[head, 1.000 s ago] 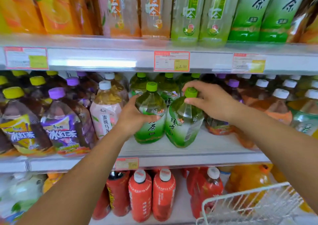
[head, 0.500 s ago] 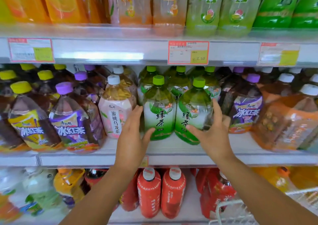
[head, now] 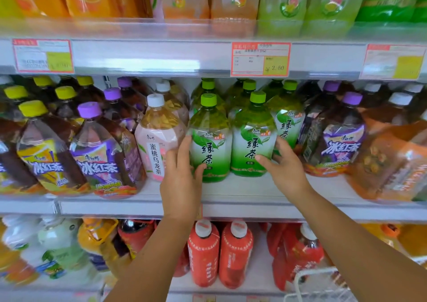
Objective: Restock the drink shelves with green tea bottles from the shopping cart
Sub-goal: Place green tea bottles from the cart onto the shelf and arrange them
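Observation:
Two green tea bottles with green caps stand upright side by side at the front of the middle shelf. My left hand cups the lower left side of the left green tea bottle, thumb on its front. My right hand wraps the lower right side of the right green tea bottle, thumb on its label. More green tea bottles stand in rows behind them. A corner of the white wire shopping cart shows at the bottom right; its contents are out of view.
A pink peach oolong bottle stands just left of the green tea, with purple-capped and yellow-capped dark tea bottles further left. Purple and orange bottles crowd the right. Red bottles fill the shelf below. Price tags hang on the upper shelf's edge.
The right bottle went from tilted to upright beside the left one. My right hand left its cap and dropped to its lower side. Both hands now press against the two bottles.

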Motion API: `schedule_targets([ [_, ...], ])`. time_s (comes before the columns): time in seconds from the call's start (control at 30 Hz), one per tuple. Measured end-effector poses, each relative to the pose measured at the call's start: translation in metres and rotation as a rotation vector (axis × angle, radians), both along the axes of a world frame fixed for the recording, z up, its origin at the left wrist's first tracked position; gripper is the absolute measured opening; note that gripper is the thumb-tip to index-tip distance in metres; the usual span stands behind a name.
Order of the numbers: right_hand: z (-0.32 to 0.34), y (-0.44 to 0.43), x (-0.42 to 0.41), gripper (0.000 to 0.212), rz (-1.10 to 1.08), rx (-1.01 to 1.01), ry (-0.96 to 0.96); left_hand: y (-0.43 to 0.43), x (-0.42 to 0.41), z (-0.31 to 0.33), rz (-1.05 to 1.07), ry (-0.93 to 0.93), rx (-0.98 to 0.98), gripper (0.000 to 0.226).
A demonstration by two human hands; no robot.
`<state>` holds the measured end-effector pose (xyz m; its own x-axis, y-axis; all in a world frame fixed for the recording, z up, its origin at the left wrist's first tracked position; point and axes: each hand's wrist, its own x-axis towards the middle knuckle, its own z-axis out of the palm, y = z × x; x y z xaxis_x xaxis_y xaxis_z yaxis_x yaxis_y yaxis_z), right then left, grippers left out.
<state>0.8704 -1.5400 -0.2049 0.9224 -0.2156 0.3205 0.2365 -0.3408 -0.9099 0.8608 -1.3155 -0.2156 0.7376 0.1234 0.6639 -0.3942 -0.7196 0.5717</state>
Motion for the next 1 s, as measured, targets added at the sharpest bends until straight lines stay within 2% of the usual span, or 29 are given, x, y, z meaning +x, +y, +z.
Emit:
schedule_targets([
  [0.27,-0.008,0.009,0.003,0.064,-0.044,0.008,-0.013,0.002,0.016,0.000,-0.021,0.020,0.084,0.070],
  [0.5,-0.010,0.010,0.000,0.067,-0.082,0.002,-0.016,-0.012,0.013,0.003,0.075,-0.014,0.156,0.097],
  [0.67,-0.010,0.006,0.005,0.065,-0.028,0.030,-0.005,-0.012,0.021,0.003,0.055,0.018,0.179,0.094],
  [0.83,-0.006,0.009,0.003,0.066,-0.040,-0.024,0.020,-0.012,0.020,0.003,0.040,0.038,0.189,0.095],
  [0.93,0.004,0.006,-0.003,0.079,0.020,-0.099,0.104,-0.014,0.009,0.007,0.015,0.075,0.179,0.094],
  [1.0,0.012,0.000,-0.020,0.083,0.037,-0.149,0.144,-0.015,-0.003,0.013,-0.001,0.075,0.195,0.084],
])
